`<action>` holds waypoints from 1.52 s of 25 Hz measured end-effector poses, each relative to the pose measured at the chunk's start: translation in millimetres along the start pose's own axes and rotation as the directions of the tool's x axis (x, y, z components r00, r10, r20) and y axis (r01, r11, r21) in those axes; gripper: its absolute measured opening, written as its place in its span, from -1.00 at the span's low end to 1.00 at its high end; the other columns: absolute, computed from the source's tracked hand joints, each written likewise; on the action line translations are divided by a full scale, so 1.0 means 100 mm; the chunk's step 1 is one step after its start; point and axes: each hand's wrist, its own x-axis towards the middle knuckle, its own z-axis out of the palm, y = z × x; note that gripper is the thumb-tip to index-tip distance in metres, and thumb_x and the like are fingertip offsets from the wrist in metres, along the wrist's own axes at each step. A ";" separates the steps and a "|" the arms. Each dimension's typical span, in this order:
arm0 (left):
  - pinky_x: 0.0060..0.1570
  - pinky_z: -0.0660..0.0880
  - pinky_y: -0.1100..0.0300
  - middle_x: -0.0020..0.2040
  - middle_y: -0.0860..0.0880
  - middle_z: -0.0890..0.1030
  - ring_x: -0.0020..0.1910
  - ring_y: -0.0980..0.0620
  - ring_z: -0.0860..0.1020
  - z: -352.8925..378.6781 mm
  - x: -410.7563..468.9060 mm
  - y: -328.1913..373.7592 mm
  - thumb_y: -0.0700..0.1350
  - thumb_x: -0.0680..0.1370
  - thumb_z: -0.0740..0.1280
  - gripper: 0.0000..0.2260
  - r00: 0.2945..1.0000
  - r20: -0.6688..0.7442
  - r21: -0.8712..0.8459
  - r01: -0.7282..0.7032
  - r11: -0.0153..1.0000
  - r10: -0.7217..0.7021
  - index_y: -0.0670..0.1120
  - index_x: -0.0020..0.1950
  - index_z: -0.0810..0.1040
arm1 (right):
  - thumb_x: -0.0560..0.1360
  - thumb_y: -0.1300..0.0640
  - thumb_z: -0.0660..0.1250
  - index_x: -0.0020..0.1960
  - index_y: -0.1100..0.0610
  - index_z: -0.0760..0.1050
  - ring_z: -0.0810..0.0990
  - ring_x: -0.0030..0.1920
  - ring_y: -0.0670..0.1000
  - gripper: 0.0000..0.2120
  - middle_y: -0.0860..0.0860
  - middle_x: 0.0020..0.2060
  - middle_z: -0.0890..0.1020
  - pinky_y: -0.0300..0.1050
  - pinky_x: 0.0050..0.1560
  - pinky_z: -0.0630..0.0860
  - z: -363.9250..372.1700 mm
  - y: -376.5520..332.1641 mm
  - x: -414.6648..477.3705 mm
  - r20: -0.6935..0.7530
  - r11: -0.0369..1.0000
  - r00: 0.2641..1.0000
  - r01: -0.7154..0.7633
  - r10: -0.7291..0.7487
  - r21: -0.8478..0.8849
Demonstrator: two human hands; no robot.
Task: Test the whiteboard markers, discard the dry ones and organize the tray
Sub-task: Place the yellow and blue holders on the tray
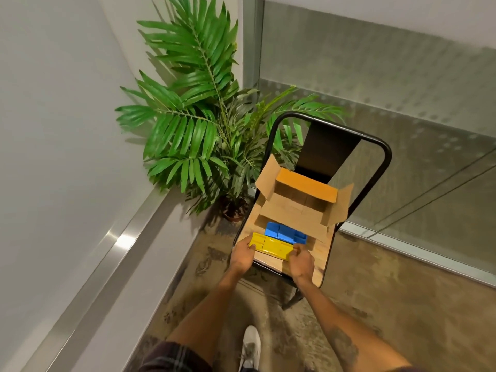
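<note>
Left hand (pixel 243 255), right hand (pixel 302 261) grip yellow tray (pixel 271 247); blue tray (pixel 284 232), cardboard box (pixel 295 210) behind on chair (pixel 323 253)

No legible writing

No text, label, brand, number or sign can be read. The cardboard box (pixel 295 208), the yellow tray (pixel 271 247) and the blue tray (pixel 284 232) show only plain, unmarked faces at this distance.
</note>
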 end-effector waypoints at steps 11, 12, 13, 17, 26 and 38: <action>0.21 0.42 0.20 0.21 -0.04 0.64 0.22 0.03 0.55 -0.77 -0.94 -0.91 -0.34 0.59 0.19 -0.62 0.938 -0.338 -0.186 0.009 0.983 -0.072 -0.07 0.30 0.60 | 0.59 0.26 0.19 0.31 0.16 0.50 0.53 0.18 0.18 -0.69 0.16 0.15 0.60 0.01 0.23 0.42 0.65 -0.45 -1.03 0.138 0.962 0.954 0.274 -0.267 -0.026; 0.20 0.42 0.20 0.22 -0.05 0.64 0.23 0.01 0.56 -0.87 -1.10 -1.08 -0.36 0.59 0.17 -0.61 0.921 -0.381 -0.191 0.006 0.982 -0.080 -0.07 0.30 0.61 | 0.58 0.26 0.19 0.30 0.15 0.50 0.53 0.18 0.17 -0.68 0.15 0.17 0.60 0.01 0.24 0.42 0.77 -0.47 -1.20 0.170 0.955 0.942 0.296 -0.288 -0.028; 0.19 0.43 0.20 0.22 -0.06 0.64 0.25 -0.03 0.56 -0.97 -1.25 -1.25 -0.36 0.58 0.18 -0.61 0.905 -0.417 -0.197 0.006 0.980 -0.089 -0.06 0.28 0.62 | 0.57 0.26 0.19 0.30 0.13 0.51 0.53 0.19 0.17 -0.68 0.15 0.17 0.60 0.01 0.25 0.42 0.89 -0.49 -1.37 0.198 0.946 0.930 0.322 -0.309 -0.033; 0.10 0.46 0.20 0.17 -0.08 0.68 0.20 -0.07 0.60 -1.37 -2.08 -2.01 -0.34 0.57 0.21 -0.63 0.807 -0.559 -0.270 0.041 0.962 -0.191 -0.04 0.22 0.66 | 0.53 0.28 0.20 0.28 0.09 0.54 0.53 0.23 0.21 -0.63 0.16 0.18 0.62 0.00 0.26 0.41 1.42 -0.51 -2.28 0.289 0.892 0.861 0.449 -0.417 -0.050; 0.12 0.54 0.06 0.13 -0.04 0.69 0.11 -0.04 0.62 -1.88 -4.10 -3.68 -0.24 0.62 0.18 -0.65 0.493 -0.761 -0.464 0.043 0.885 -0.423 0.01 0.29 0.62 | 0.56 0.32 0.22 0.21 0.18 0.56 0.58 0.15 0.22 -0.72 0.19 0.10 0.65 -0.03 0.16 0.46 2.52 -0.32 -4.53 0.524 0.708 0.571 0.700 -0.632 0.092; 0.40 0.33 0.06 0.38 -0.13 0.53 0.36 -0.14 0.47 -2.20 -6.26 -5.16 -0.25 0.66 0.13 -0.64 0.080 -0.712 -0.696 0.052 0.716 -0.698 -0.10 0.43 0.48 | 0.54 0.34 0.24 0.19 0.22 0.58 0.57 0.08 0.14 -0.73 0.18 0.10 0.62 -0.17 0.08 0.40 3.86 0.12 -7.01 0.754 0.521 0.155 0.808 -0.638 0.275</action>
